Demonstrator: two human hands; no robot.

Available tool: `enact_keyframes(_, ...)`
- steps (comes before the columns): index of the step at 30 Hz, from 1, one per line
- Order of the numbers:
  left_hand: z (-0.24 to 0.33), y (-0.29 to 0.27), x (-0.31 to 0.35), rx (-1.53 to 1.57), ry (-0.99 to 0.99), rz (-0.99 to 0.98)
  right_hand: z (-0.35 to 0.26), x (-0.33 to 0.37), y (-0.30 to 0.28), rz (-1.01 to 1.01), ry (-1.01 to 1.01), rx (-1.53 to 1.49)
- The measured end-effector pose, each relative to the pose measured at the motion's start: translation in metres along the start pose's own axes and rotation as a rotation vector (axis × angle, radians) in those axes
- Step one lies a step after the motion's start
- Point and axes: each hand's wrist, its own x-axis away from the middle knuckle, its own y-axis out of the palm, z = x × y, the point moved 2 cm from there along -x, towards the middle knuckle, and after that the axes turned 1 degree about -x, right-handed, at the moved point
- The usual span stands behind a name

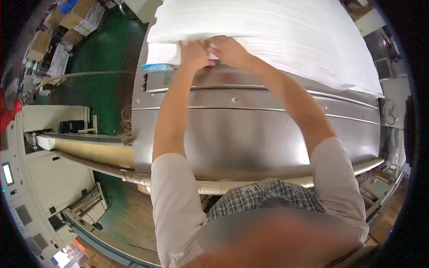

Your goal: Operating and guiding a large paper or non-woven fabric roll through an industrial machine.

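A thick stack of thin white sheets (277, 27) lies at the far side of the metal table, its layered edge toward me. Both my arms reach forward to that edge, left of its middle. My left hand (195, 53) has its fingers curled over some of the white sheets, thumb low at the front. Close beside it, my right hand (229, 51) is bent round the same edge, with a bit of white between its fingers and thumb. Whether the sheets are paper or cloth I cannot tell. A blue strip (157, 67) shows under the stack's near left corner.
The steel table (241, 138) spans the space before me, with a padded rail (214, 184) along its near edge. To the left stand a pale machine cabinet (56, 183) and a gold-coloured long beam (96, 152). Cardboard boxes (80, 20) lie on the green floor (105, 53).
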Motion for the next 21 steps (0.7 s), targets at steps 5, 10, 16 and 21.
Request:
enact_keyframes(5, 0.014, 0.005, -0.009, -0.033, -0.122, -0.141, 0.093, 0.039, -0.039, -0.309, 0.355, 0.283)
enact_keyframes(10, -0.024, 0.026, -0.027, 0.018, -0.153, -0.206, 0.191, 0.153, -0.151, -0.288, 0.455, 0.337)
enact_keyframes(16, -0.005, 0.047, -0.025, -0.109, -0.400, -0.227, 0.311, 0.292, -0.266, -0.464, 0.617, 0.428)
enact_keyframes(21, 0.014, 0.021, 0.002, -0.367, -0.517, -0.274, 0.377, 0.361, -0.342, -0.644, 0.650, 0.501)
